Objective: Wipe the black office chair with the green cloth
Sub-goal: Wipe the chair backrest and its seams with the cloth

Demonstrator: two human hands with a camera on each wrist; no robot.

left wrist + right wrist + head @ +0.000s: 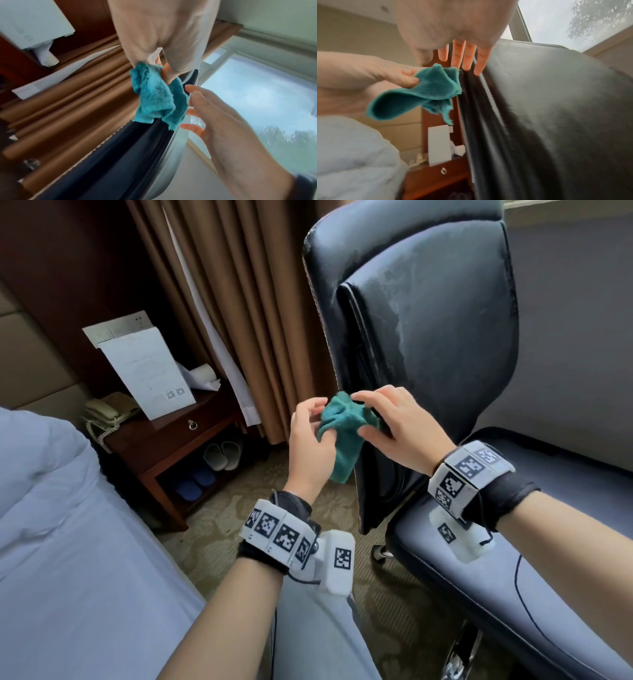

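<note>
The green cloth (342, 440) hangs crumpled between my two hands, right at the left edge of the black office chair's backrest (428, 320). My left hand (320, 422) pinches the cloth's upper part between thumb and fingers; the left wrist view shows that pinch (161, 69) on the cloth (154, 97). My right hand (363, 416) hovers over the cloth's other side. In the right wrist view its fingers (465, 59) are straight, their tips at the cloth (428, 92) and the chair edge (556, 121). Dull smears show on the backrest leather.
A dark wooden bedside table (164, 436) stands at the left with a phone (102, 412), a propped white sheet (147, 371) and slippers (222, 455) beneath. The bed (51, 508) fills the lower left. Brown curtains (239, 302) hang behind. The chair seat (513, 542) is at lower right.
</note>
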